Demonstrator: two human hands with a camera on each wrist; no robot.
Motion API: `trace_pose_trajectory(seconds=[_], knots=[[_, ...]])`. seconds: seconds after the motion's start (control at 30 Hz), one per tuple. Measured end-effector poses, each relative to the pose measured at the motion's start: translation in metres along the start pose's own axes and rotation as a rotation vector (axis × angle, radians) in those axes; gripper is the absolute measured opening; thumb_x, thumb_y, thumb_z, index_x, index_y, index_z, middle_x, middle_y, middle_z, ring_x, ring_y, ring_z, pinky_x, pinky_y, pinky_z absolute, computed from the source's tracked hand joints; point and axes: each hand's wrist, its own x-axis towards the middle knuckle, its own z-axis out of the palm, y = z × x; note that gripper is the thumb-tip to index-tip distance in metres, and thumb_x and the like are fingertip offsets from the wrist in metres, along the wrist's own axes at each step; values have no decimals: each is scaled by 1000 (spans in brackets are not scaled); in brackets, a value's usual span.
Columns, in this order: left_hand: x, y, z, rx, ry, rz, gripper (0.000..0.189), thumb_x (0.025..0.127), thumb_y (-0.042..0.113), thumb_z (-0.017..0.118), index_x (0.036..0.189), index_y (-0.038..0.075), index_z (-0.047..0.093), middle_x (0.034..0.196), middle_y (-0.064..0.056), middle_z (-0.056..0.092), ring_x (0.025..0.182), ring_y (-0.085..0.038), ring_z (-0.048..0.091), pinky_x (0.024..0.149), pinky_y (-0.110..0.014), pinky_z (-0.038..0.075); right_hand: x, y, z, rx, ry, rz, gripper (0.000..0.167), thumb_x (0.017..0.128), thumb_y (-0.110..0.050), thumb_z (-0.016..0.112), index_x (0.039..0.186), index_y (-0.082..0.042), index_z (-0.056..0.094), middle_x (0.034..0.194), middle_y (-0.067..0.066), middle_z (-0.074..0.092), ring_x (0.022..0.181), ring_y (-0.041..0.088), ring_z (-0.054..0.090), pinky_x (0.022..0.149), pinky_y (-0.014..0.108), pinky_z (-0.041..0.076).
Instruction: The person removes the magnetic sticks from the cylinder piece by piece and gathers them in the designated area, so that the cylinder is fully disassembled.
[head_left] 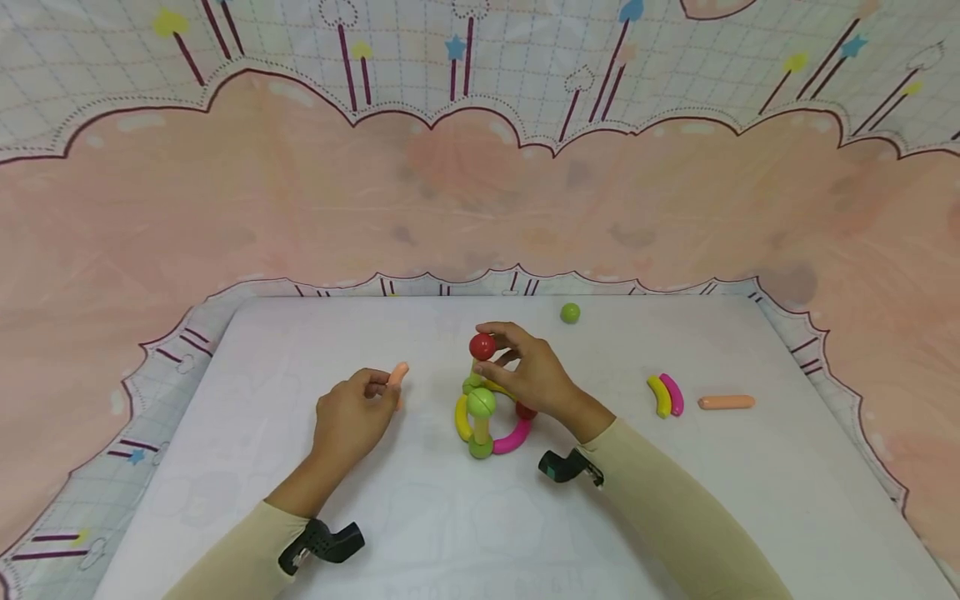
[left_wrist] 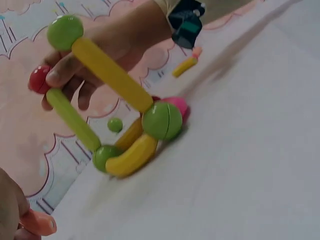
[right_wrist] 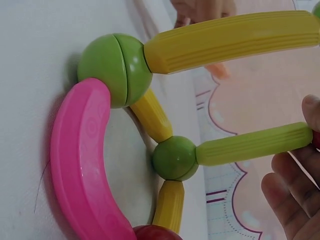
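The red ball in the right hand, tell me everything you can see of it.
The red ball is round and glossy, and looks like smooth plastic. The right hand pinches it, raised above the white table. It meets the upper end of the light green stick; whether it is fully seated cannot be told.

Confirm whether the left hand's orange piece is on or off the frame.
Off: the left hand pinches the orange piece, with a gap between it and the frame in the head view.
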Motion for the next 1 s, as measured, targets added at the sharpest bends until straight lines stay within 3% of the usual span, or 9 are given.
trace_pose_trajectory(seconds=[0.2, 0.37, 0.63, 0.83, 1.0], knots=[[-7, -24, -20, 150, 8, -47, 25, 97, 30, 65, 104, 8, 75, 86, -1, 76, 82, -29, 71, 73, -51, 43, -2, -2, 0, -14, -3, 12, 58, 88, -11, 83, 139, -15, 57, 117, 5, 72, 92, 23, 68, 86, 49, 56], [-14, -34, -33, 227, 32, -72, 24, 93, 29, 67, 98, 8, 75, 81, 1, 73, 77, -29, 66, 68, -53, 40, -3, -3, -1, -24, 2, 14, 57, 88, -12, 83, 139, -14, 57, 117, 5, 72, 93, 23, 69, 87, 49, 56], [-19, -38, -39, 261, 8, -110, 25, 94, 31, 65, 96, 8, 75, 79, 1, 71, 83, -34, 63, 76, -60, 33, -2, 0, -1, -14, 9, -22, 57, 87, -9, 83, 138, -12, 57, 116, 6, 73, 95, 28, 69, 86, 46, 56], [-21, -40, -37, 266, 32, -79, 28, 95, 35, 67, 93, 9, 77, 77, 2, 71, 85, -37, 61, 88, -71, 25, -1, 0, 0, -17, 0, -2, 56, 88, -11, 83, 138, -14, 57, 116, 5, 73, 94, 24, 68, 86, 48, 56], [-21, -42, -36, 286, 22, -47, 24, 96, 29, 69, 103, 7, 74, 75, 1, 70, 85, -40, 61, 94, -75, 17, -2, 0, -1, -21, 1, 5, 56, 88, -11, 83, 138, -15, 57, 115, 4, 73, 92, 24, 68, 86, 48, 56]])
